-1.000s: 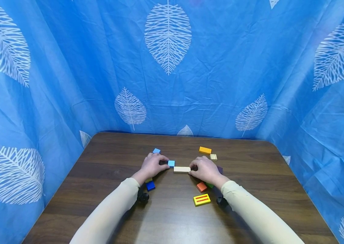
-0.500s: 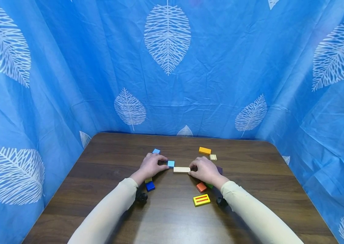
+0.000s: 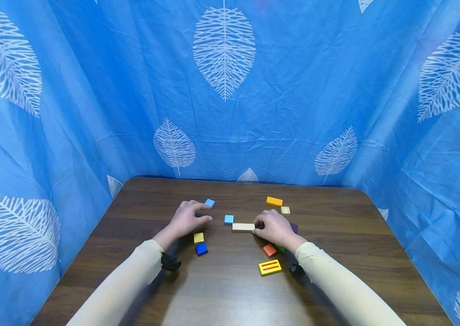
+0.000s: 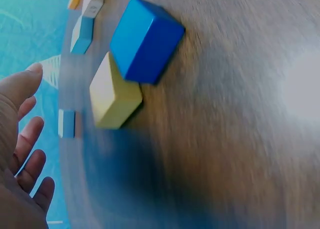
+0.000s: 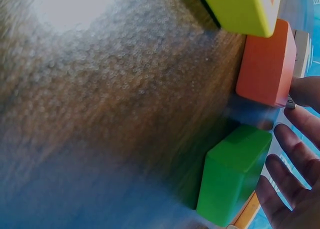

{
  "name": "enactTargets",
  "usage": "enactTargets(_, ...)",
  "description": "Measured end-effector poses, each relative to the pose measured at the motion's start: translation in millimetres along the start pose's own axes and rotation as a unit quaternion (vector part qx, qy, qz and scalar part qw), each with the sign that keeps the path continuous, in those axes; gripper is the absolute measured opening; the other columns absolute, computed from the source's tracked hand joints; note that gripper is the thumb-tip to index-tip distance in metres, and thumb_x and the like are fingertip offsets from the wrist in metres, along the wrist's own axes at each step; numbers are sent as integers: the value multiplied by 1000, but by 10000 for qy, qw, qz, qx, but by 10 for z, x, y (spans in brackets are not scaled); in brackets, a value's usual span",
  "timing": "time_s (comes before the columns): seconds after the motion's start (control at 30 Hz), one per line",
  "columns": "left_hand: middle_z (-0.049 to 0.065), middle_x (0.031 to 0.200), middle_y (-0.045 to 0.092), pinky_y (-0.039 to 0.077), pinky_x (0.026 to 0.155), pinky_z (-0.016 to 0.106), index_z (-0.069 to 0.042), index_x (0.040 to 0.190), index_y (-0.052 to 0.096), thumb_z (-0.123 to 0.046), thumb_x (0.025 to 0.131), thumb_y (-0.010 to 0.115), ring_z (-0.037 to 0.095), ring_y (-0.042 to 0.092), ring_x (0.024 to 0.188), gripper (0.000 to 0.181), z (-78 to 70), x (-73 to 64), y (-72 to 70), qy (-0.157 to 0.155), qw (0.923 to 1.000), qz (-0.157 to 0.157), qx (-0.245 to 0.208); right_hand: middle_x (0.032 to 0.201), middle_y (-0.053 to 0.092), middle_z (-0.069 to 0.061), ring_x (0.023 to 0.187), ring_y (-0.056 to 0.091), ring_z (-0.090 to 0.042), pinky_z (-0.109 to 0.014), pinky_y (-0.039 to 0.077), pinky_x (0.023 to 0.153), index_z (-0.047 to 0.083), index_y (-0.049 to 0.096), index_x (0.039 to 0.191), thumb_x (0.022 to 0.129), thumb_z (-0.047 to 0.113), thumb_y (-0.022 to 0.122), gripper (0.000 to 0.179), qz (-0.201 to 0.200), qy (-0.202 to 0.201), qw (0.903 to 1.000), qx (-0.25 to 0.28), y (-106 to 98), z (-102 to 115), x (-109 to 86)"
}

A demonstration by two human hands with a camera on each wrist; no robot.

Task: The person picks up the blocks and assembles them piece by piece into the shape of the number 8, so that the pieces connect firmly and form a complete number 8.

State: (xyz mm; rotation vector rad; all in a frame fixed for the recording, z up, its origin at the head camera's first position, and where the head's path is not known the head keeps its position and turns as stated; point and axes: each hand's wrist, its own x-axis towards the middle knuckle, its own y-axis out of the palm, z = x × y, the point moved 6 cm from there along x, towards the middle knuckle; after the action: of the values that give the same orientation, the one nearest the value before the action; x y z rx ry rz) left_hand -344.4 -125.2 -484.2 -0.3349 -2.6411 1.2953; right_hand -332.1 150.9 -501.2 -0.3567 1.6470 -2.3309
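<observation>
In the head view my left hand (image 3: 186,219) is apart from every block, its thumb and fingers spread with a gap between them. A light blue block (image 3: 228,219) lies to its right, and another light blue block (image 3: 210,203) lies just beyond its fingertips. My right hand (image 3: 274,226) pinches the right end of a long cream block (image 3: 243,227) between thumb and fingers. That block lies flat, its left end close to the first light blue block's near corner. In the right wrist view the thumb and index finger meet at the cream block's end (image 5: 291,103).
By the left wrist lie a pale yellow block (image 3: 198,237) and a dark blue block (image 3: 201,249). Around the right hand are an orange-red block (image 3: 270,250), a green block (image 5: 232,176), a purple block (image 3: 294,227), a striped yellow block (image 3: 270,267), an orange block (image 3: 274,201) and a small cream block (image 3: 285,210).
My left hand has let go of the light blue block and drawn back to the left, uncovering the pale yellow block. The right hand stays at the cream block's end.
</observation>
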Motion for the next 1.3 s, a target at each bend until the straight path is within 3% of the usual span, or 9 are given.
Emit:
enactTargets(0.3,6,126,66,46,95,50,-14,128,72,-33,93,78,29,49,117,40,104,-155,-137,17,10000,8,-45,91,63,11,92,53,-16,-36,49,81,22,77,98,86,33,84,18,43,77,10000,2,24,-23,10)
enactTargets(0.7,1,122,67,45,100,54,-21,123,74,-35,91,79,29,51,121,35,228,-406,-117,20,9995,208,252,91,63,10,92,53,-16,-36,48,81,22,77,98,85,33,84,18,34,17,10000,-33,37,-8,19)
enactTargets(1.0,-4,115,68,46,96,50,-22,117,76,-35,87,83,25,53,113,33,304,-616,-102,33,9990,192,413,91,64,10,92,54,-16,-37,49,80,21,77,97,85,33,84,18,44,-57,10000,-8,17,14,19)
enactTargets(1.3,-4,110,69,44,94,48,-20,115,77,-34,85,85,22,55,106,34,278,-678,-47,191,9969,2,768,93,65,10,94,54,-17,-38,50,83,21,78,98,85,33,84,19,64,12,10000,11,1,9,8)
